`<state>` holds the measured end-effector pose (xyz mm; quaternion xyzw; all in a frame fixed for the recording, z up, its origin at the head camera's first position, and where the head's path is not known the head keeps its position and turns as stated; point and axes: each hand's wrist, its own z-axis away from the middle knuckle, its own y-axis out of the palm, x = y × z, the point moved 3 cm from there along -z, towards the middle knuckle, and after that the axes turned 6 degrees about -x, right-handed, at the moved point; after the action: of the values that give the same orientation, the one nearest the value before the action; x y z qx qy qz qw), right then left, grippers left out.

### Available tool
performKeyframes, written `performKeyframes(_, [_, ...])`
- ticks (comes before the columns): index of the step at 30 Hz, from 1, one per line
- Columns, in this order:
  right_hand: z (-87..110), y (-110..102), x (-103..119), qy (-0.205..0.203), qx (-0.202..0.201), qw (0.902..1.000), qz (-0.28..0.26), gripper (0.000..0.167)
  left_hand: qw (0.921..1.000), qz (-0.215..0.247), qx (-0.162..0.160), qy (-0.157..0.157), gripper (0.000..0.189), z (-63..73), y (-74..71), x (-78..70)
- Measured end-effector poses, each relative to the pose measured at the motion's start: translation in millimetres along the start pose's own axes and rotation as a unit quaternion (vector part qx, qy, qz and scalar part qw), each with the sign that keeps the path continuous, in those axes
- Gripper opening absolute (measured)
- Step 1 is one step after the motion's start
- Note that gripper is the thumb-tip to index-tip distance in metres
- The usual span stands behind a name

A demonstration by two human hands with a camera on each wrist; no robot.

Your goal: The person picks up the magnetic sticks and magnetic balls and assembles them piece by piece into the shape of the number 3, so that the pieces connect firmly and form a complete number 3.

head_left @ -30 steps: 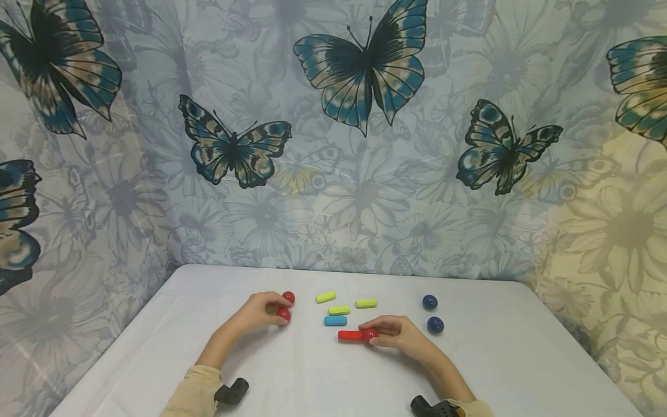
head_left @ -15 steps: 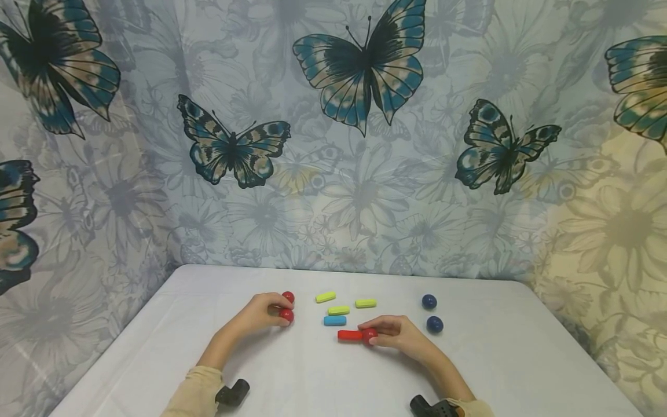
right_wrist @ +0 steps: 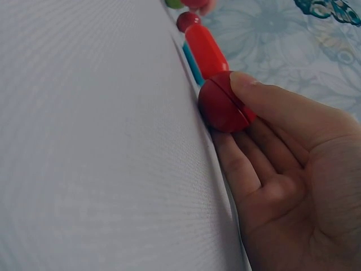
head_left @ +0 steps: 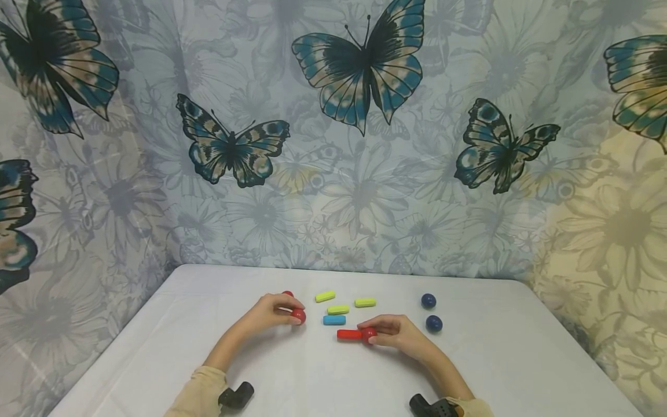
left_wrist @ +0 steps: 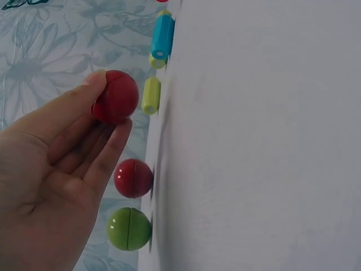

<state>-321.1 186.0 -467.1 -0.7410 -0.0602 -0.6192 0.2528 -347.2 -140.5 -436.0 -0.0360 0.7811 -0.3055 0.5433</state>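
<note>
My left hand (head_left: 272, 311) pinches a red ball (head_left: 299, 316) between thumb and fingers. In the left wrist view this ball (left_wrist: 115, 97) shows a seam line. My right hand (head_left: 397, 332) pinches a second red ball (head_left: 369, 335) by its sides. A red stick (head_left: 349, 335) meets that ball end-on and points left toward the other hand. In the right wrist view the faceted stick (right_wrist: 206, 51) runs straight out from the ball (right_wrist: 225, 104). Behind the left hand another red ball (head_left: 288, 292) is mostly covered; the left wrist view shows it whole, beside a green ball (left_wrist: 129, 228).
Just beyond the red stick lies a blue stick (head_left: 334, 319). Several yellow-green sticks (head_left: 338, 310) are scattered behind it. Two dark blue balls (head_left: 433, 324) rest to the right of my right hand. A butterfly-print cloth (head_left: 365, 231) hangs behind the white table (head_left: 312, 382).
My left hand has moved right with its red ball, toward the sticks, and now covers most of the red ball behind it. The right hand holds its place.
</note>
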Motion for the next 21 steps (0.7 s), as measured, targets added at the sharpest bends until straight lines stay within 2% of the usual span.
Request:
performKeyframes(7, [-2.3,-1.1,-2.5,-0.003,0.001,1.0,0.001,0.038,0.9995,0.03,0.005,0.001,0.033,-1.3,12.5,-3.9])
performKeyframes(14, [-1.6,-0.9,-1.1,-0.003,0.0,0.9999,0.012,0.038,0.9992,0.038,0.014,-0.003,0.033,-2.5,24.9,-5.0])
performKeyframes(21, [-1.0,-1.0,-1.8,0.004,-0.002,0.9999,0.016,0.038,0.9977,0.064,0.016,0.014,0.034,-3.9,37.0,-6.8])
